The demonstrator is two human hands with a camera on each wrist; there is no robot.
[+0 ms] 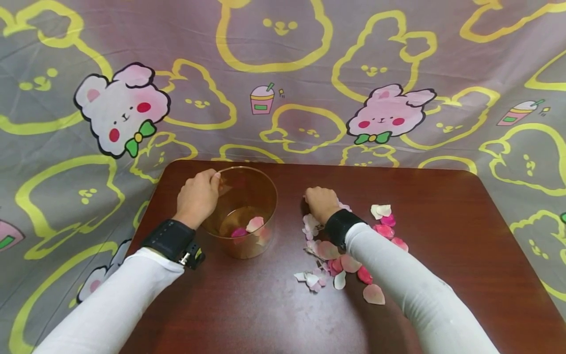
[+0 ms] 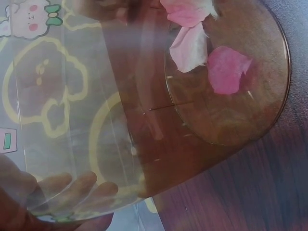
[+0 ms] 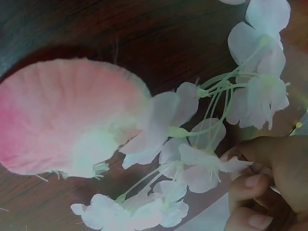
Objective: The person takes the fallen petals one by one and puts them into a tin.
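A clear amber plastic cup [image 1: 242, 211] stands on the dark red-brown table [image 1: 442, 236], with a few pink petals [image 1: 254, 225] at its bottom. My left hand [image 1: 197, 196] grips the cup's rim on its left side; through the wall my fingers [image 2: 72, 190] show, and the petals [image 2: 226, 67] lie inside. My right hand [image 1: 321, 201] rests curled on the table at the top of a scatter of pink and white fabric petals [image 1: 349, 255]. Up close its fingers [image 3: 260, 183] pinch at a sprig of small white blossoms [image 3: 202, 159] beside a large pink petal [image 3: 67, 115].
A grey cloth with yellow outlines and pink bunnies [image 1: 389, 115] covers the wall and drapes round the table. Black wrist bands [image 1: 170, 238] sit on both white sleeves. Bare tabletop lies to the right and along the front edge.
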